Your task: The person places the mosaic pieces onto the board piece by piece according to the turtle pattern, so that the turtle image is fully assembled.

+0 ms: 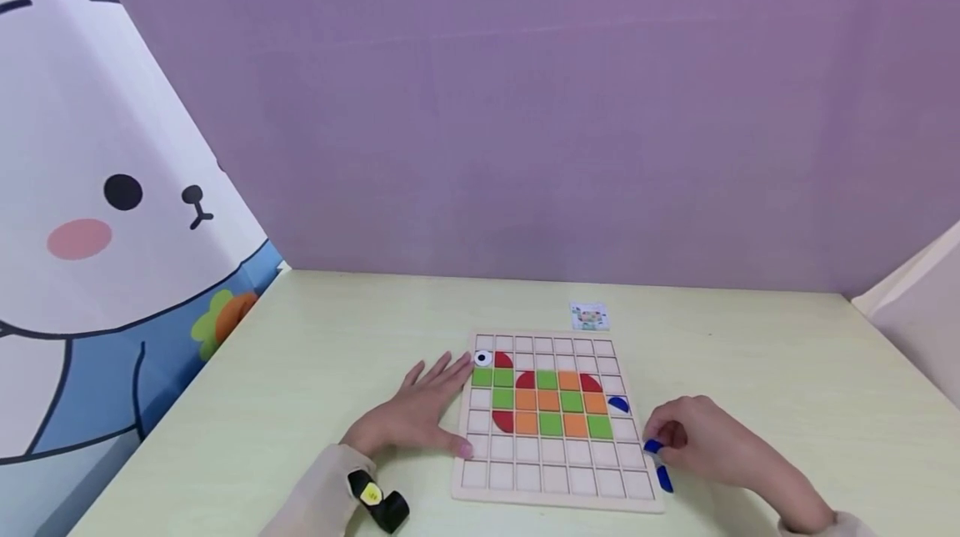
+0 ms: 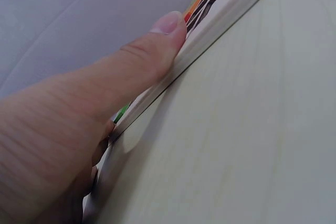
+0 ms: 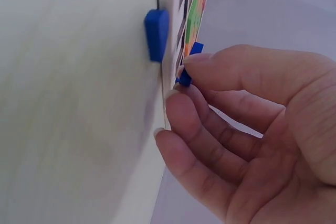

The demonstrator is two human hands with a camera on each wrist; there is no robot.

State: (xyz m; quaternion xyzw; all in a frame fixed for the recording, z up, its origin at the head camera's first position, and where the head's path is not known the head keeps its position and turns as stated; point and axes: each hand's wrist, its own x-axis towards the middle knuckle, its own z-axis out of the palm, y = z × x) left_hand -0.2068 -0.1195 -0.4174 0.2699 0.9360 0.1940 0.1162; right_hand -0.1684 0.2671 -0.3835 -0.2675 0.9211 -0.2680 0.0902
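A wooden grid board [image 1: 555,479] lies on the table, with green, orange and red tiles forming a pattern in its squares. A white tile with a black dot [image 1: 482,358] sits at the upper left, and a blue half-round piece [image 1: 618,404] at the right. My left hand [image 1: 420,416] lies along the board's left side with fingers spread; its thumb [image 2: 168,24] rests on the rim. Beside the right edge, my right hand [image 1: 708,441] pinches a small blue tile [image 3: 197,49] between thumb and fingers. Another blue tile [image 3: 156,35] lies on the table against that edge.
A small printed card [image 1: 589,316] lies behind the board. The pale table [image 1: 360,312] meets a purple backdrop [image 1: 525,145] at its rear. Cloth with a cartoon animal [image 1: 135,270] hangs at the left. A black band with a yellow mark [image 1: 371,494] is at the left sleeve.
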